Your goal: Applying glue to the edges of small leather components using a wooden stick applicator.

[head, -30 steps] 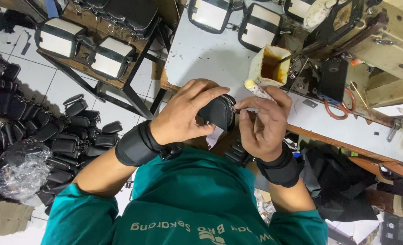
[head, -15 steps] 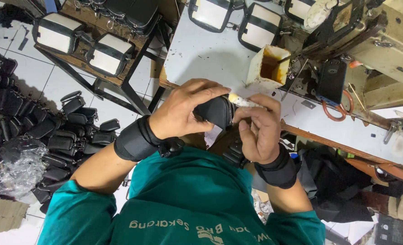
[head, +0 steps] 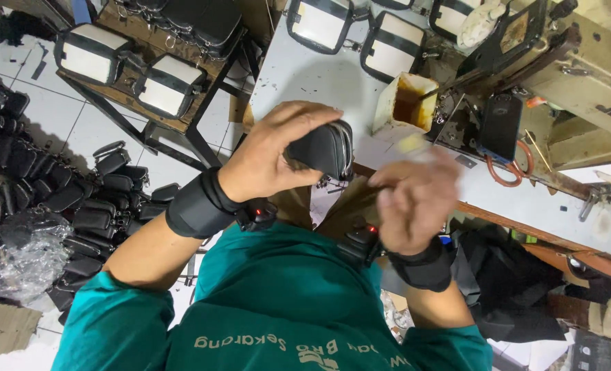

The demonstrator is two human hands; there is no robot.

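My left hand (head: 271, 154) is closed around a small black zipped pouch (head: 324, 148) and holds it up in front of my chest, at the near edge of the white worktable (head: 312, 75). My right hand (head: 412, 199) is just right of and below the pouch, apart from it and blurred by motion. Its fingers are curled, and a pale yellowish smear shows near the fingertips; I cannot tell whether it holds anything. Both wrists wear black bands.
A small cream box with brown residue (head: 405, 103) stands on the table beside a sewing machine (head: 573, 62). Black-and-white pouches (head: 161, 86) lie on a wooden rack at the left. Several black pouches (head: 79, 206) and a clear plastic bag (head: 17, 254) lie on the tiled floor.
My right hand has come off the pouch and moved down and to the right. My left hand keeps its hold and has tilted the pouch slightly upward.
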